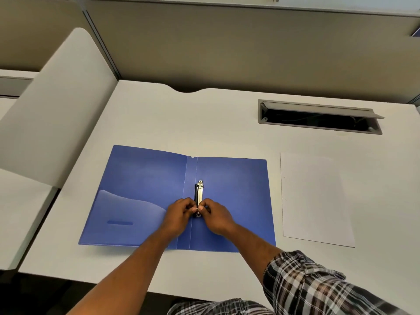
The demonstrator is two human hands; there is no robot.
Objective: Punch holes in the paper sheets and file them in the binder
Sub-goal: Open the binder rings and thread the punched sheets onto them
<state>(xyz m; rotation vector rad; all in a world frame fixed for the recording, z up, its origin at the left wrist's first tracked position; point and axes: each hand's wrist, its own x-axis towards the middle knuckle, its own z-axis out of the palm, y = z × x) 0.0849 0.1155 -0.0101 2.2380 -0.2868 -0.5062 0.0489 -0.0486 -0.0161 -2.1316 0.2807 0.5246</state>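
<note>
A blue binder (141,178) lies open flat on the white desk, with a metal ring mechanism (199,192) along its spine. My left hand (179,214) and my right hand (216,215) meet at the near ring of the mechanism, each pinching one side of it with fingertips. The near ring is mostly hidden by my fingers. White paper sheets (314,198) lie flat to the right of the binder, with small holes along their left edge. No hole punch is in view.
The white desk (159,119) has a grey cable tray (318,119) with its lid up at the back right. A white divider panel (56,105) stands on the left. A beige partition wall runs behind the desk.
</note>
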